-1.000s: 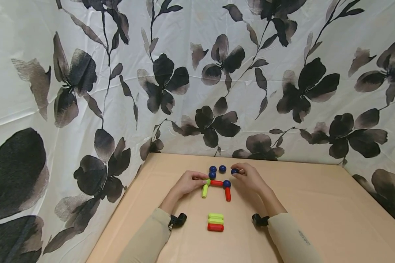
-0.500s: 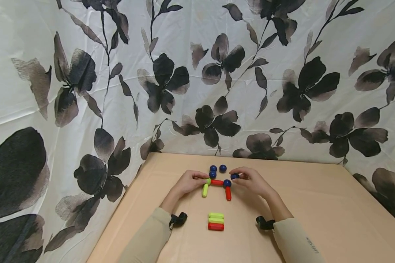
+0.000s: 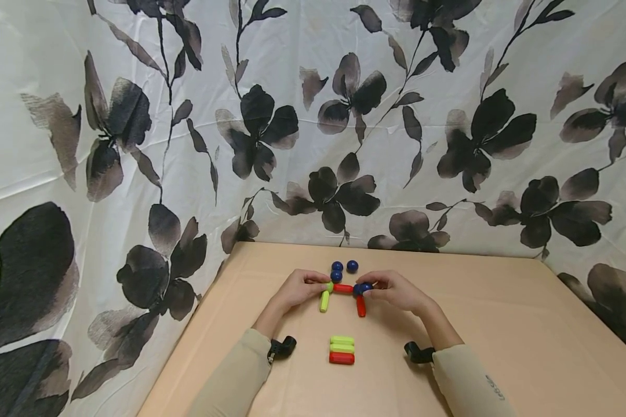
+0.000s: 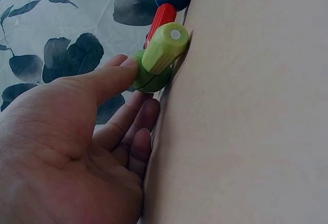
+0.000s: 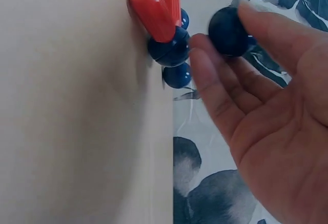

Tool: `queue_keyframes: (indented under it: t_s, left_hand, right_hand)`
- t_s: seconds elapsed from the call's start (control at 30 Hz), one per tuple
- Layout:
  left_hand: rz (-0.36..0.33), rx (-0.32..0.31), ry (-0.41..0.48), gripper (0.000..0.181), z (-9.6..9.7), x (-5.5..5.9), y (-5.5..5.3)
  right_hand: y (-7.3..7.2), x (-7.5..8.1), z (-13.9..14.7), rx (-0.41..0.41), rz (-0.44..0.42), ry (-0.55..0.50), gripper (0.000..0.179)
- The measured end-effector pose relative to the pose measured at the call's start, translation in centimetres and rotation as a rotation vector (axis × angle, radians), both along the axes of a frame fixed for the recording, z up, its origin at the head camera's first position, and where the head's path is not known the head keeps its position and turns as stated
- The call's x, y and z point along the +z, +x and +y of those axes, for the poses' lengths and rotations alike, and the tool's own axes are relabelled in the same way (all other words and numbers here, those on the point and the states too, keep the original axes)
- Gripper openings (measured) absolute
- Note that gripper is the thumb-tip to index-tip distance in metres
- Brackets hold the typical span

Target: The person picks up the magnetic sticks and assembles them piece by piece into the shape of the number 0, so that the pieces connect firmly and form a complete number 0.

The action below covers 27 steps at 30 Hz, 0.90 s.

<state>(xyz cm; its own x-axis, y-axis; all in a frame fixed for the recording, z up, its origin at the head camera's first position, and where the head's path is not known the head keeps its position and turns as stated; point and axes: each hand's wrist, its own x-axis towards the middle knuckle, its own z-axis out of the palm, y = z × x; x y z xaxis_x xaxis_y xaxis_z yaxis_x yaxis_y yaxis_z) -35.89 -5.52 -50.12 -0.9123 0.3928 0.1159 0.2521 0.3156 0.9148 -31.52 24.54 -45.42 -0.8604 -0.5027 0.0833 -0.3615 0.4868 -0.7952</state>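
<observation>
My left hand (image 3: 298, 289) pinches a green ball (image 4: 154, 82) between thumb and fingers. From that ball a yellow-green rod (image 3: 324, 302) points toward me, and a red rod (image 3: 342, 288) runs right to a blue ball (image 5: 169, 49). A second red rod (image 3: 361, 307) leads from this blue ball toward me; a pale round disc shows in its end in the right wrist view. Between thumb and fingertips, my right hand (image 3: 400, 291) holds another blue ball (image 5: 224, 33), close beside the joined one and overlapping it in the head view.
Behind the joined pieces lie loose blue balls: one at the back left (image 3: 336, 266), one to its right (image 3: 352, 266) and one nearer (image 3: 336, 276). Closer to me, two yellow-green rods (image 3: 341, 340) and a red rod (image 3: 341, 358) lie side by side on the tan table (image 3: 501, 324). Flowered cloth hangs behind.
My right hand has brought its blue ball nearer to me and leftward, up to the joined blue ball. The left hand keeps its hold on the green ball.
</observation>
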Motion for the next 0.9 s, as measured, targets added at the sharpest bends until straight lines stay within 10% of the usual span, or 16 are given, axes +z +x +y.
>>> queue_keyframes:
  t_s: [0.9]
  left_hand:
    - [-0.015, 0.011, -0.021, 0.019, 0.01, -0.2, -0.51]
  right_hand:
    - [0.78, 0.36, -0.63, 0.17, -0.131, 0.271, 0.042]
